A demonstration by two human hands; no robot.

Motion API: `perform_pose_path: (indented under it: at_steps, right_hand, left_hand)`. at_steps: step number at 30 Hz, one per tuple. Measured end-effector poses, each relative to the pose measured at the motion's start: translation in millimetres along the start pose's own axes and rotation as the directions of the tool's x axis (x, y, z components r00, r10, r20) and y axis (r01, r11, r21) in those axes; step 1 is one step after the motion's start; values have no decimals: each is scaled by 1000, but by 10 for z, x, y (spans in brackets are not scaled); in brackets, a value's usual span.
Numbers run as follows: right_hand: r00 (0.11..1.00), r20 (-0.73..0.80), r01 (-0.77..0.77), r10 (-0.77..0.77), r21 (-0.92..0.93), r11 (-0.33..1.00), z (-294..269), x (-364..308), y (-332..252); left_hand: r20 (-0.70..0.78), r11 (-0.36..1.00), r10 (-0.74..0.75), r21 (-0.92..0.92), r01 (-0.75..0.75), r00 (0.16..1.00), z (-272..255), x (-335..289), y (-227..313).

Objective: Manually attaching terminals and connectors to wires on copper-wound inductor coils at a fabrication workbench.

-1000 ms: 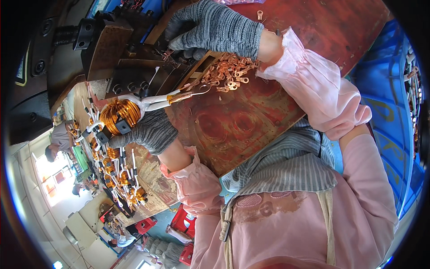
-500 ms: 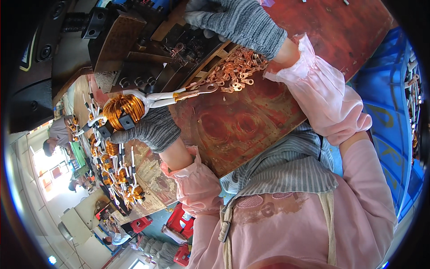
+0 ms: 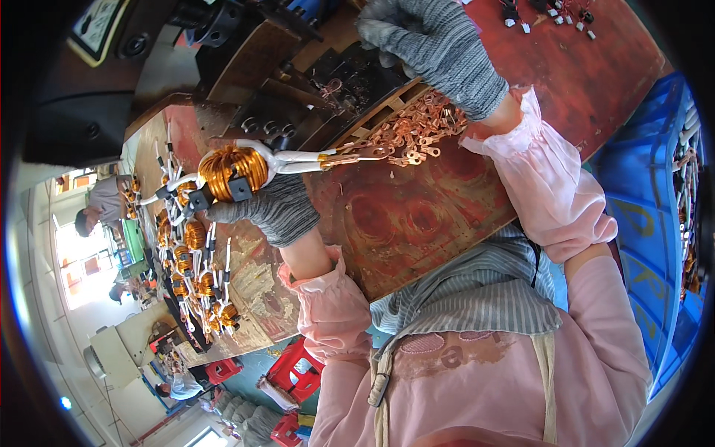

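My left hand (image 3: 272, 211), in a grey knitted glove, is closed round a copper-wound ring coil (image 3: 232, 173) with small black blocks on its side. White-sleeved leads (image 3: 298, 162) run right from the coil and end in copper lug terminals (image 3: 365, 155), held above the bench. My right hand (image 3: 436, 56), gloved alike, is at the top beside a dark machine fixture (image 3: 354, 74). Its fingers are curled, and whatever they may grip is hidden. A heap of loose copper lugs (image 3: 417, 127) lies just below that hand.
Several finished-looking coils (image 3: 197, 279) with white leads lie at the left of the worn red bench (image 3: 402, 246). Heavy dark machinery (image 3: 82, 112) fills the upper left. A blue crate (image 3: 640, 223) stands at the right. Small white connectors (image 3: 558, 16) lie at the far right.
The whole view has shifted, so bench, hands and machine appear farther right and slightly lower. White connectors have come into view at the top. The coil stays in my left hand, its leads nearly level.
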State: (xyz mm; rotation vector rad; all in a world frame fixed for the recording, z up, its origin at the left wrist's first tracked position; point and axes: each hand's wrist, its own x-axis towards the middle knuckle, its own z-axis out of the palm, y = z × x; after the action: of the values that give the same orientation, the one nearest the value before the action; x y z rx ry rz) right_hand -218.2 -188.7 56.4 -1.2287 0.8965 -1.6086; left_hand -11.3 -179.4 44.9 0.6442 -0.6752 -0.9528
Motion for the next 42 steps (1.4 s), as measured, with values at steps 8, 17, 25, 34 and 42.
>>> perform_pose_path:
  at_steps: [8, 17, 25, 34, 42]
  right_hand:
    - [994, -91, 63, -55, 77, 995, 17, -19, -3]
    - [985, -155, 79, -75, 15, 997, -2, -36, -97]
    - [980, -117, 162, -160, 11, 987, -12, -21, -76]
    - [993, -109, 37, -52, -132, 990, 108, -383, -107]
    - [838, 445, -468, 314, 291, 835, 375, -726, -246]
  left_hand:
    - [-40, 999, -41, 19, 42, 998, -168, 75, -2]
    - [-74, 993, 12, 116, -3, 997, -189, 95, -30]
    - [6, 1000, 16, -23, -16, 1000, -161, 85, -12]
    - [193, 883, -164, -408, 231, 967, -586, 141, 66]
    - [264, 917, -145, -326, 230, 954, -370, -426, 419]
